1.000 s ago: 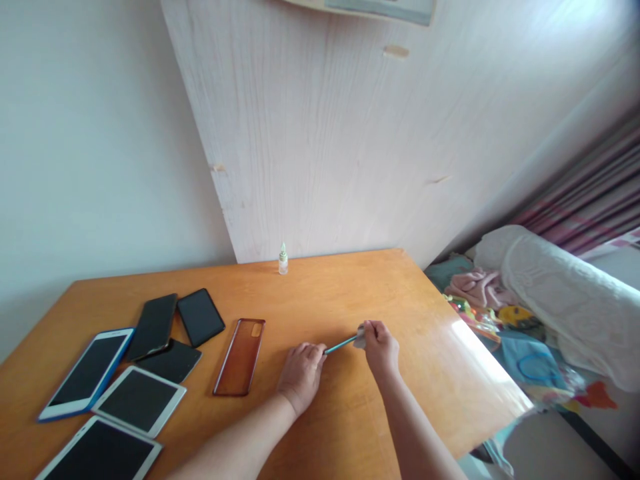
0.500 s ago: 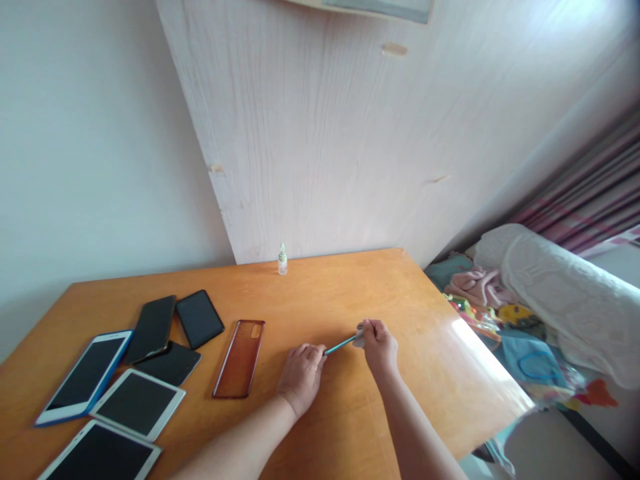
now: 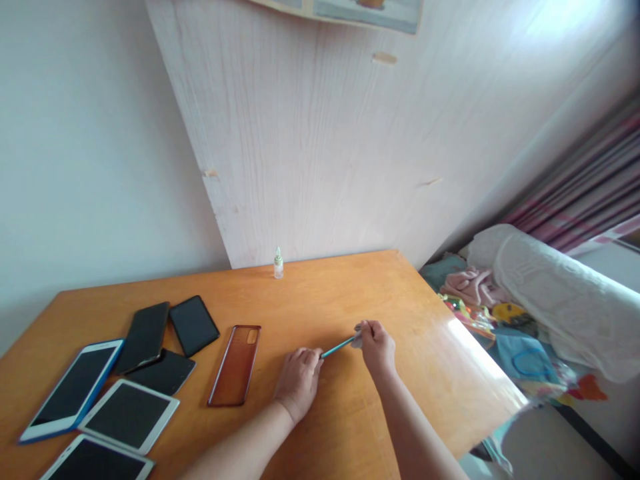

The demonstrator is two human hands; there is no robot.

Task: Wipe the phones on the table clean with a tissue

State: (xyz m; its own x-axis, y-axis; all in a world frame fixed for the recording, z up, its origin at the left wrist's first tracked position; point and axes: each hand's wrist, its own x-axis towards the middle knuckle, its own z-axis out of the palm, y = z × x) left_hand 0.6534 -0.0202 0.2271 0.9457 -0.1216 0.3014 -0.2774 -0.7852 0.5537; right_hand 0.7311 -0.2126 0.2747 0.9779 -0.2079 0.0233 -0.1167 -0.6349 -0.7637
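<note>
Between my two hands is a thin blue-green object, which looks like a phone [image 3: 337, 347] seen edge-on. My left hand [image 3: 299, 379] is closed on its left end, low over the table. My right hand [image 3: 377, 347] pinches a small whitish cloth [image 3: 357, 337] against the right end; whether its fingers also grip the phone is hidden. A clear reddish-brown phone case [image 3: 234, 367] lies flat to the left of my left hand.
On the left of the wooden table [image 3: 330, 293] lie several phones and tablets, among them a white tablet [image 3: 129, 415] and a blue-edged one [image 3: 75, 385]. A small dropper bottle [image 3: 279, 265] stands near the back edge. Clothes and bedding [image 3: 530, 300] are at right.
The view has shifted slightly, so the table items appear a little lower and further left. Both hands keep nearly the same hold on the phone and cloth.
</note>
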